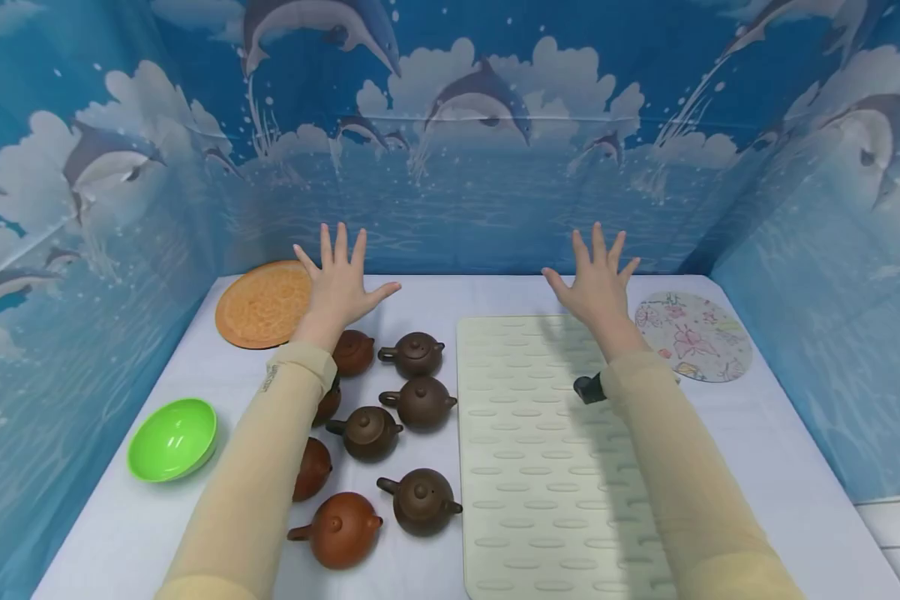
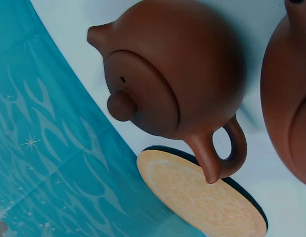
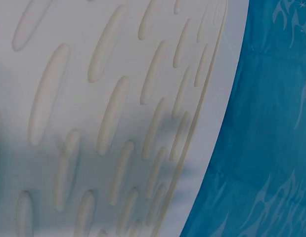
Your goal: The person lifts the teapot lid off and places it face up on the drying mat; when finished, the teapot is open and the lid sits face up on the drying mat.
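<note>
In the head view my left hand (image 1: 337, 290) is held up with its fingers spread, holding nothing. Behind and below it are several reddish-brown clay teapots (image 1: 345, 531), partly covered by the sleeve. One such teapot (image 2: 192, 64), with a knobbed lid, spout and loop handle, fills much of the left wrist view. Several dark brown teapots (image 1: 422, 502) stand between the left arm and a cream mat (image 1: 510, 467). My right hand (image 1: 596, 285), fingers also spread and holding nothing, is raised over the mat's far end. Raised oval bumps on the mat (image 3: 110, 116) show in the right wrist view.
A bright green bowl (image 1: 171, 440) sits at the left of the white-covered table (image 1: 765, 467). An orange round mat (image 1: 258, 307) lies at the back left, a patterned round mat (image 1: 708, 337) at the back right. Blue dolphin-print curtains (image 1: 465, 208) enclose the table's back and sides.
</note>
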The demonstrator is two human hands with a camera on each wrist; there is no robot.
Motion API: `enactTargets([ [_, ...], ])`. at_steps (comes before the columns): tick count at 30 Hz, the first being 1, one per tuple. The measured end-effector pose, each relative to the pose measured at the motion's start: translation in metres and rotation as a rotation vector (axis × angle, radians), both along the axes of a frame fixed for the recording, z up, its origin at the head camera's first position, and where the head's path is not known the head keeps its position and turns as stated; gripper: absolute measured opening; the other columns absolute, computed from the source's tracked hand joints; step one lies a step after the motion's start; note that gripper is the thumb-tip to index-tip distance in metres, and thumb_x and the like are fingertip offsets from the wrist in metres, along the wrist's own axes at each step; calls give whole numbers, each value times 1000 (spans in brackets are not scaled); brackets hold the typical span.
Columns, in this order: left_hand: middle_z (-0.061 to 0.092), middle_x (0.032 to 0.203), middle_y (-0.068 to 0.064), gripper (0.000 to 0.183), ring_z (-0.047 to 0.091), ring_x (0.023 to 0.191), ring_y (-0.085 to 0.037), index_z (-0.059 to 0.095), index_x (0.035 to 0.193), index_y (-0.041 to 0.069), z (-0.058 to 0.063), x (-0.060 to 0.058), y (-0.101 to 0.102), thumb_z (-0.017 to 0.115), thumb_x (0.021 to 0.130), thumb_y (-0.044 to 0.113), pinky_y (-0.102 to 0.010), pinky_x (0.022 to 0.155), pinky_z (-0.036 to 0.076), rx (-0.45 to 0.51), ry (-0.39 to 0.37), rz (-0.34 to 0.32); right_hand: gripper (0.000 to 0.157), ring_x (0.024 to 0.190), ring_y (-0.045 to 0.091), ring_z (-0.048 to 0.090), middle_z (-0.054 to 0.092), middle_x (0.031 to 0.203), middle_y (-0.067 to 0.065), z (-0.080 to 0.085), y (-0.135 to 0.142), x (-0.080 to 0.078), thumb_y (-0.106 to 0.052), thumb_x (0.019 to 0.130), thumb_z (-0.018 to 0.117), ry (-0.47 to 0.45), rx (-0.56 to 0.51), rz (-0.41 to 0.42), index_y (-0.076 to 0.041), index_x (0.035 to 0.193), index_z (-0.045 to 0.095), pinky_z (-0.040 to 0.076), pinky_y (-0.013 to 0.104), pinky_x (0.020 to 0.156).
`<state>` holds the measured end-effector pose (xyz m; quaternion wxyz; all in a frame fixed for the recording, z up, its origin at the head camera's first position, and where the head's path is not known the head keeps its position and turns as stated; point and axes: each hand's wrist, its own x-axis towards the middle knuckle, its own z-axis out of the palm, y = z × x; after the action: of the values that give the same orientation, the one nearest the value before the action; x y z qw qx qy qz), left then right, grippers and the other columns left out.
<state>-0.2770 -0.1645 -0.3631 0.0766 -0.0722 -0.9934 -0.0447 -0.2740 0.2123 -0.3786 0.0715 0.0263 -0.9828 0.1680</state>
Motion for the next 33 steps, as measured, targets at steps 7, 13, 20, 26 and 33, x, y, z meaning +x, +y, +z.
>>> enactTargets([
  [7,4,164,-22,100,-8,151,-43,13,159,13,9,7,-1,54,88,69,-76,111,-5,52,-25,-69,85,145,44,-27,-10,165,17,5,-6,2,-58,98,46,33,-26,33,-13,159,9,-9,76,110],
  [13,22,160,-22,74,11,150,-42,37,152,10,11,19,-8,59,95,52,-67,118,12,95,-48,-157,78,149,44,-16,5,165,18,4,-25,9,-53,98,51,73,-39,121,-9,156,26,-4,75,112],
  [20,41,152,-19,52,34,142,-39,55,140,11,4,41,-18,62,97,39,-58,113,34,96,-24,-264,66,151,45,0,22,162,18,-3,-62,23,-47,97,57,105,-93,263,-9,150,41,1,73,114],
  [26,54,141,-16,43,50,132,-35,62,133,12,-11,58,-22,65,95,33,-53,106,44,119,-52,-312,53,149,43,20,42,153,16,-16,-97,34,-38,97,60,79,-144,390,-9,141,53,11,71,115],
  [33,64,128,-11,34,64,113,-29,65,128,12,-28,57,-12,66,95,19,-44,94,53,205,-203,-312,37,132,31,52,62,134,10,-30,-131,40,-29,97,64,-10,-185,470,-12,129,64,37,54,113],
])
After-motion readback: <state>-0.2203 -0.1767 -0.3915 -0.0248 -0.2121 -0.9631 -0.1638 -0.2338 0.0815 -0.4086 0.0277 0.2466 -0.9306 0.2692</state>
